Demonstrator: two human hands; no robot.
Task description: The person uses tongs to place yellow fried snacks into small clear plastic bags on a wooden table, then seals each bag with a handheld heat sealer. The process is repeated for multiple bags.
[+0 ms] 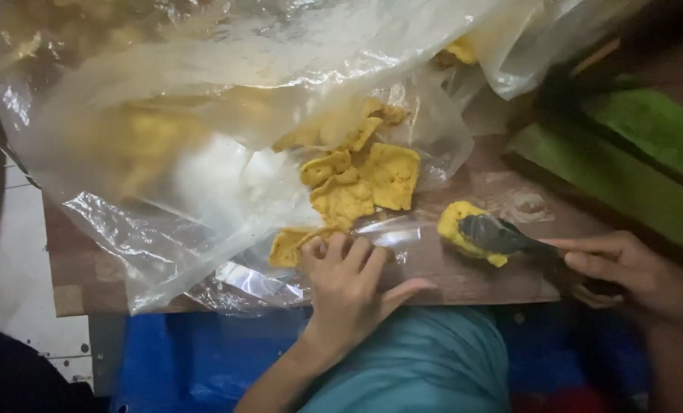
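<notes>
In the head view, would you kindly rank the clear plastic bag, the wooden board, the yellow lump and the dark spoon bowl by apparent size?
1. Clear plastic bag, though nearness to the camera may inflate it.
2. Wooden board, partly covered.
3. Yellow lump.
4. Dark spoon bowl, held by the right hand, resting on the lump; these two look nearly alike.

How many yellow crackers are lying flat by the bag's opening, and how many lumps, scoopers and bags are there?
Flat yellow crackers: about 7; more deeper in the bag are too blurred to count
Yellow dough lump: 1
Dark spatula, in the right hand: 1
Clear plastic bag, left hand at its mouth: 1
Total: about 10
</notes>
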